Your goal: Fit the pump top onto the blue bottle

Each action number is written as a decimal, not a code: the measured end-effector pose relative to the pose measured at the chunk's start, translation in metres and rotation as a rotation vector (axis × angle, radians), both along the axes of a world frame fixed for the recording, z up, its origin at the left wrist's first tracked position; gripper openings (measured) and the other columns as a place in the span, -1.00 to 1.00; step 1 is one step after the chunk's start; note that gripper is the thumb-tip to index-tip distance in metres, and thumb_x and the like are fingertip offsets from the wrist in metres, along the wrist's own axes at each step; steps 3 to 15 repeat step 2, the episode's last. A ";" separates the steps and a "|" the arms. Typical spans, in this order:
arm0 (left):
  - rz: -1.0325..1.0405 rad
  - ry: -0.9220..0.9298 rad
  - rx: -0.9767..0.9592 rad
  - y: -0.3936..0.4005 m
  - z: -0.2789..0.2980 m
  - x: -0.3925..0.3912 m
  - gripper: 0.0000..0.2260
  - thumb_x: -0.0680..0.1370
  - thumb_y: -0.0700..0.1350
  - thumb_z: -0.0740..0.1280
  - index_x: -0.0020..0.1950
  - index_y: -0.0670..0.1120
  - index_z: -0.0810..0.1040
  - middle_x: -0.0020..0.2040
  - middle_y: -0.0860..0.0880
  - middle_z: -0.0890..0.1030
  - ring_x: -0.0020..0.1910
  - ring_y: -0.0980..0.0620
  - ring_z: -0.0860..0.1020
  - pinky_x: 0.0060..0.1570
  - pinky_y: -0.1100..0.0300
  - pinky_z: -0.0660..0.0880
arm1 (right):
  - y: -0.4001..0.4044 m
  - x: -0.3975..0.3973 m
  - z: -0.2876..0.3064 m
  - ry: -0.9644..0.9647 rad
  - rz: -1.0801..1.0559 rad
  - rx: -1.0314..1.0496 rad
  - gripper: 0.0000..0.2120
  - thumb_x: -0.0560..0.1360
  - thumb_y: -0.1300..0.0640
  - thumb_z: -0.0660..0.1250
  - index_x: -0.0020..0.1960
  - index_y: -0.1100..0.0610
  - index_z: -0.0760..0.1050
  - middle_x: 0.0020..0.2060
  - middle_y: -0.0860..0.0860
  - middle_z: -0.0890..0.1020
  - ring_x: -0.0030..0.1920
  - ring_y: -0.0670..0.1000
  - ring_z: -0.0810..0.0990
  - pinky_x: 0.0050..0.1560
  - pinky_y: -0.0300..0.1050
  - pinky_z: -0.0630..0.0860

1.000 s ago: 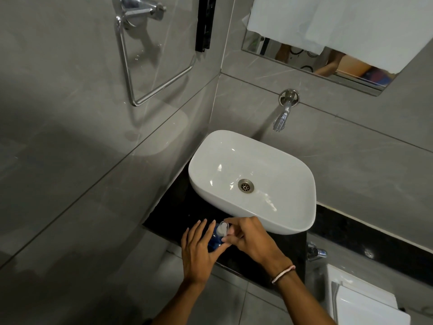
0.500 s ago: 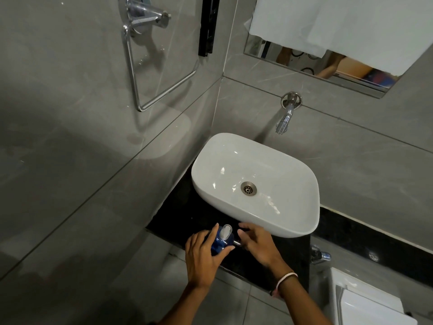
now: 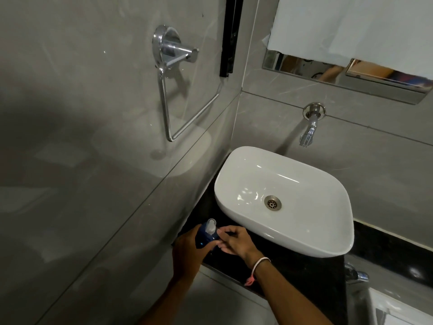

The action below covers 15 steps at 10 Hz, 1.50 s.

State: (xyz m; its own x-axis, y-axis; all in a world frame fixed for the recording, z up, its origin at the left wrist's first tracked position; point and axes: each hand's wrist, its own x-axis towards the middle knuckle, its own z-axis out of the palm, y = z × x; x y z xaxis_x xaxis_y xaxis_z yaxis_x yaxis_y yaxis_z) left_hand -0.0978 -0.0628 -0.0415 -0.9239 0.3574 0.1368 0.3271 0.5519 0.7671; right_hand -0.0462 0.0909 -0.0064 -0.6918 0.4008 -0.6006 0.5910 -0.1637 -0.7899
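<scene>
Blue bottle [image 3: 203, 238] sits at the front left corner of the black counter [image 3: 304, 273], just beside the white basin [image 3: 293, 240]. Pump top [image 3: 210, 226], pale and translucent, stands on the bottle's neck. Left hand [image 3: 186, 253] is wrapped around the bottle from the wall side, gripping it. Right hand [image 3: 236, 241] has its fingertips on the bottle's shoulder below the pump; whether they pinch anything is unclear. Pink band [image 3: 259, 266] on right wrist. Wall tap [image 3: 309, 127] above the basin.

Bottle [image 3: 203, 238] stands on the table [image 3: 304, 273], left of the basin [image 3: 283, 200]; tap [image 3: 310, 127] on the wall behind.
</scene>
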 end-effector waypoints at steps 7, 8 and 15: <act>0.001 0.051 0.005 -0.004 -0.002 -0.018 -0.45 0.26 0.22 0.55 0.17 0.01 0.62 -0.03 0.01 0.73 -0.09 0.01 0.67 -0.20 0.41 0.42 | -0.012 -0.018 -0.002 0.018 0.000 0.085 -0.71 0.59 0.12 0.42 0.22 0.29 0.60 -0.14 0.21 0.66 -0.28 0.00 0.60 -0.19 -0.23 0.60; 0.001 0.051 0.005 -0.004 -0.002 -0.018 -0.45 0.26 0.22 0.55 0.17 0.01 0.62 -0.03 0.01 0.73 -0.09 0.01 0.67 -0.20 0.41 0.42 | -0.012 -0.018 -0.002 0.018 0.000 0.085 -0.71 0.59 0.12 0.42 0.22 0.29 0.60 -0.14 0.21 0.66 -0.28 0.00 0.60 -0.19 -0.23 0.60; 0.001 0.051 0.005 -0.004 -0.002 -0.018 -0.45 0.26 0.22 0.55 0.17 0.01 0.62 -0.03 0.01 0.73 -0.09 0.01 0.67 -0.20 0.41 0.42 | -0.012 -0.018 -0.002 0.018 0.000 0.085 -0.71 0.59 0.12 0.42 0.22 0.29 0.60 -0.14 0.21 0.66 -0.28 0.00 0.60 -0.19 -0.23 0.60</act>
